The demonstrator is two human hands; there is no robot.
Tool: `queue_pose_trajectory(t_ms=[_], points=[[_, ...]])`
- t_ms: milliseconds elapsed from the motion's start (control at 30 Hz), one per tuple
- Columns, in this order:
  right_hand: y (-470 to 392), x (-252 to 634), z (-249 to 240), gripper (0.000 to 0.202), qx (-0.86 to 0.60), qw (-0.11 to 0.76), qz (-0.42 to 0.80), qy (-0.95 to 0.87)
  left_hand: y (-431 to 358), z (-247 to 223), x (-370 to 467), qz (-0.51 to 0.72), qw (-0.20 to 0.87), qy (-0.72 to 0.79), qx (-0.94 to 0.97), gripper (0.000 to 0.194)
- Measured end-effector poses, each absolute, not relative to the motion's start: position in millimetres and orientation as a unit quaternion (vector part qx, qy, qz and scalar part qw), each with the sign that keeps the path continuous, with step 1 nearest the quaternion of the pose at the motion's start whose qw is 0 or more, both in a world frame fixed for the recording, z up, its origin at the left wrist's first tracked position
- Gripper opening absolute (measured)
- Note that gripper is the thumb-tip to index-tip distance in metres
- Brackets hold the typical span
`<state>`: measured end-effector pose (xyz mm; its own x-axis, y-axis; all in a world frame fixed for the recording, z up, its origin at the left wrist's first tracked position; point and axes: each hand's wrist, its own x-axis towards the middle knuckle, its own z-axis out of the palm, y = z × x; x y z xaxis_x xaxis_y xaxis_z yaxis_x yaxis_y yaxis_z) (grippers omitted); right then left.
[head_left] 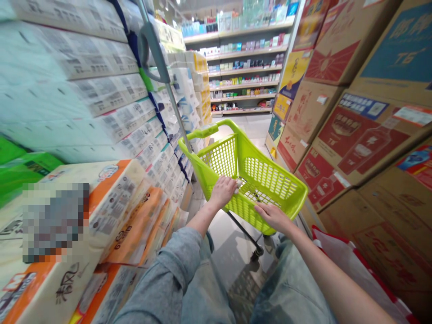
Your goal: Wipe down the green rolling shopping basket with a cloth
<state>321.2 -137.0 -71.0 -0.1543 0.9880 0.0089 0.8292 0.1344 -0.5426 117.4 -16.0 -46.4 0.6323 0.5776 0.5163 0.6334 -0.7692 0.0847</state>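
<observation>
A lime-green plastic shopping cart (297,194) with a lattice basket stands tilted across the aisle in front of me. Over its near rim, toward the left, my left hand (222,191) is closed with the fingers reaching inward. A small white thing (238,183) shows by those fingertips; I cannot make out what it is. Farther right on the same rim, my right hand (272,216) grips the edge, its lower fingers partly hidden. Through the basket's holes the floor is visible, and a dark leg with a caster (257,253) shows underneath.
Wrapped tissue packs (118,211) are stacked on the left, with a blurred-out patch on top. A grey metal pole (173,96) rises beside the cart. Printed cartons (357,130) line the right, above a red-and-white bag (354,265). Stocked shelves (246,65) stand at the back.
</observation>
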Motion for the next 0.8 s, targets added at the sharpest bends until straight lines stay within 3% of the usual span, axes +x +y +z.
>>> queue_pose_trajectory(t_ms=[233,567,800], points=[[-137,334,-73,0.054,-0.626,0.179,0.214,-0.728,3,-37,107,-0.22,0.092,-0.288,-0.927,0.017],[-138,353,-74,0.051,-0.62,0.177,0.217,-0.733,58,-2,64,-0.212,0.157,-0.35,-0.899,0.016],[-141,367,-75,0.052,-0.627,0.188,0.225,-0.722,61,-3,68,-0.242,0.153,-0.385,-0.877,0.017]])
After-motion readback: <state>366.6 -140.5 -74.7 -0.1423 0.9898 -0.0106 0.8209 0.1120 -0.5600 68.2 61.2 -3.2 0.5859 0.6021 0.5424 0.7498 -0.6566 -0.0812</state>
